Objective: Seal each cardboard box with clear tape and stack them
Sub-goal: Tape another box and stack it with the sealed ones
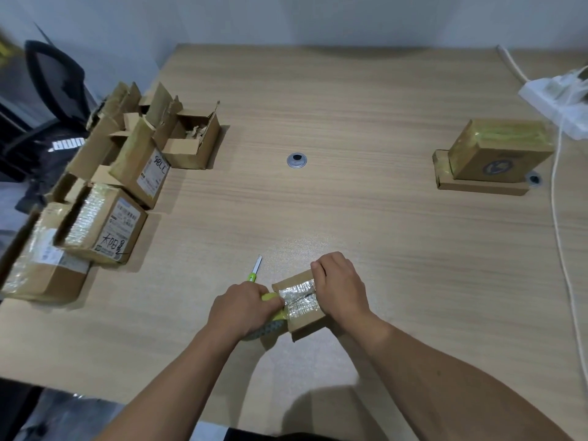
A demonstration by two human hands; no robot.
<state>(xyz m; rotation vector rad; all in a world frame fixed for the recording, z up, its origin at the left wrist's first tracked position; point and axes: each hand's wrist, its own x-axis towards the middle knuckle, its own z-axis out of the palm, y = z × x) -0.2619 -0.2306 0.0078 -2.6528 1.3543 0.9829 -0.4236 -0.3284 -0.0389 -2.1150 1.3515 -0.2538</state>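
The small cardboard box [305,324] sits on the table [350,122] directly under the right hand [340,291], whose fingers curl over the box's far edge and clamp it down. The left hand [241,308] is hard against the box's left side, with its fingers wrapped round the tape roll [265,329]. A strip of clear tape [299,297] runs between the two hands across the top of the box and looks wrinkled. The main risk, as I judge it, is the pull. The box looks light, so a tug on the roll with a loosened right-hand grip could drag it leftward, or lift the strip off the cardboard. A slack strip could fold onto itself or stick to the left fingers and leave the seam half closed. The utility knife [255,269] lies just beyond the left knuckles with its blade out and pointing away. A blind reach for it could nick a finger, and a cut made close to the right hand could catch its thumb. Well off to the right hand's far side waits the sealed stack [496,154]. The open boxes [133,173] crowd the table well beyond and outside the left hand.
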